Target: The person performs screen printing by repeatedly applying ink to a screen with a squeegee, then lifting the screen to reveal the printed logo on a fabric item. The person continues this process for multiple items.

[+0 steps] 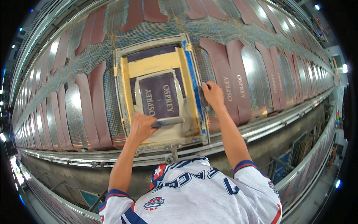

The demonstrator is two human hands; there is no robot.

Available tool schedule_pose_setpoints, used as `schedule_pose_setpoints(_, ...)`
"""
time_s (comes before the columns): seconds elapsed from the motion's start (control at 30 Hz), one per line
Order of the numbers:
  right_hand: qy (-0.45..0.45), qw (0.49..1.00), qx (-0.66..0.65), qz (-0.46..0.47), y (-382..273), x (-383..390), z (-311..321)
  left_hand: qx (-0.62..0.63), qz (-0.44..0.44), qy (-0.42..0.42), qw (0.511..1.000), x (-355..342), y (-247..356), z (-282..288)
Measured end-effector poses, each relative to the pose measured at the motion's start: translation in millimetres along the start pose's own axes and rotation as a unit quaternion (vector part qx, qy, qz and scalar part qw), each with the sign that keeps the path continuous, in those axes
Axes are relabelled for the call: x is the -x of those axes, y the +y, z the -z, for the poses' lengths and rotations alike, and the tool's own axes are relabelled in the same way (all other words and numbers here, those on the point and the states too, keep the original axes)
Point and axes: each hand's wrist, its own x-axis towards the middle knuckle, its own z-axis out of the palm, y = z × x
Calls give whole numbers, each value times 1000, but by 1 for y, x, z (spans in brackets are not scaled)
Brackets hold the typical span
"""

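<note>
A screen-printing frame [192,71] lies flat on the long table, its right side edged with blue tape. Yellow tape [153,64] borders a dark purple window [158,91] with pale lettering. My left hand [141,127] is closed round the end of a squeegee [169,121], which lies across the near part of the screen. Pale cream ink [167,131] spreads on the mesh below the blade. At the frame's right edge, my right hand [214,96] has its fingers curled round the side; part of the grip is hidden.
Brownish-mauve cut panels [238,89] lie in rows on the table to both sides and beyond, some printed with pale lettering. Shiny bare metal strips [255,74] show between them. A metal rail [238,128] runs along the table's near edge. Another table [309,168] stands behind, at the right.
</note>
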Motion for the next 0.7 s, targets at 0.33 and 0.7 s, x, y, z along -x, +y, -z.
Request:
schedule_pose_setpoints(0.33,-234,914,-39,328,-149,-55,4,68,70,12,995,-147,-92,50)
schedule_pose_setpoints(0.7,-170,882,106,426,-129,-41,-55,42,34,86,995,-126,-83,24)
